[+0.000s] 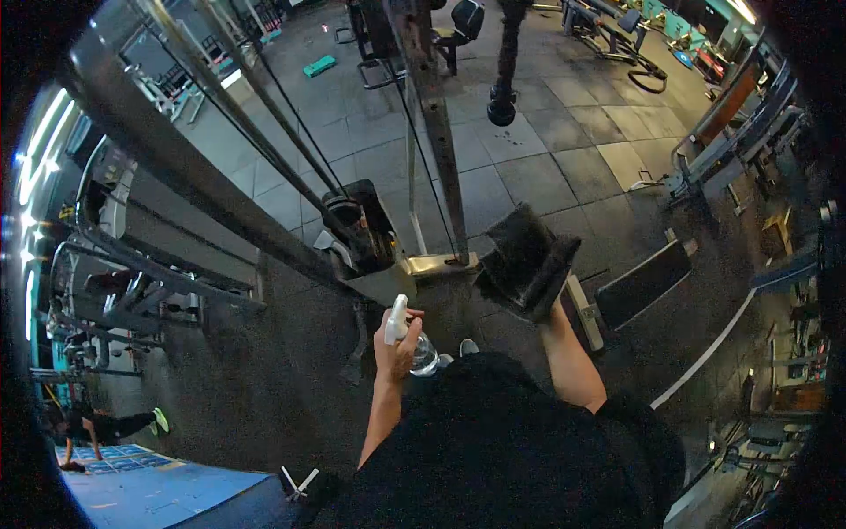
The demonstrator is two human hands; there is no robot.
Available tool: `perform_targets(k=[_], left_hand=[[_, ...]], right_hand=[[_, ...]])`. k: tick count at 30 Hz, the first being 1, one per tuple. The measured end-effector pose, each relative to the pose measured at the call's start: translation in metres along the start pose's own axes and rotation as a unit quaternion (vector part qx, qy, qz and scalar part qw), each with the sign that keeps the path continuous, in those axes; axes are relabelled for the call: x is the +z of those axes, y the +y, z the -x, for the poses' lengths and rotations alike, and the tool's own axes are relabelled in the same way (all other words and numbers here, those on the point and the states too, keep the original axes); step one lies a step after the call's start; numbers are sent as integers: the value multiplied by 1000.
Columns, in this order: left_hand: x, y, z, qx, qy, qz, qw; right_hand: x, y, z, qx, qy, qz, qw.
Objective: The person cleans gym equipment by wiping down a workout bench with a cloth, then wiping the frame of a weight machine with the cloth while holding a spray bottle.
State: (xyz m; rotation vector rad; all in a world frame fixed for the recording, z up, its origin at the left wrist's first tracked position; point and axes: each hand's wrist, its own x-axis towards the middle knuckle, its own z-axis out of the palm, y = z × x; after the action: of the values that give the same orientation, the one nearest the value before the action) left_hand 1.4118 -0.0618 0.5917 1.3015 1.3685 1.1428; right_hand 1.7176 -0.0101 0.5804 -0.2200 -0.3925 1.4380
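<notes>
My left hand [398,346] is wrapped round a clear spray bottle [424,357] with a white trigger head [398,319], held upright in front of my body. A dark cloth [527,264] spreads out to the right, at the end of my right forearm. It covers my right hand, so the fingers are hidden. Just beyond the bottle stand the metal base [441,264] and upright post [441,150] of a cable machine.
A black padded bench [643,284] is right of the cloth. Slanted machine bars [211,189] cross the left side. A person [97,428] is low on a blue mat [167,489] at bottom left. A black rope attachment [508,62] hangs at the top.
</notes>
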Motion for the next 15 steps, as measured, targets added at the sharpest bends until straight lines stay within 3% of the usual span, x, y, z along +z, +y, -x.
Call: perform_targets(k=[4,10,15], left_hand=[[3,-16,6,-68,-50,1,996],[17,-12,-21,-40,-133,-102,985],[68,0,-61,14,-99,-31,995]], right_hand=[[-13,8,5,-6,41,-26,999],[-32,-16,18,-50,88,-30,994],[-75,-69,20,-76,116,-34,990]])
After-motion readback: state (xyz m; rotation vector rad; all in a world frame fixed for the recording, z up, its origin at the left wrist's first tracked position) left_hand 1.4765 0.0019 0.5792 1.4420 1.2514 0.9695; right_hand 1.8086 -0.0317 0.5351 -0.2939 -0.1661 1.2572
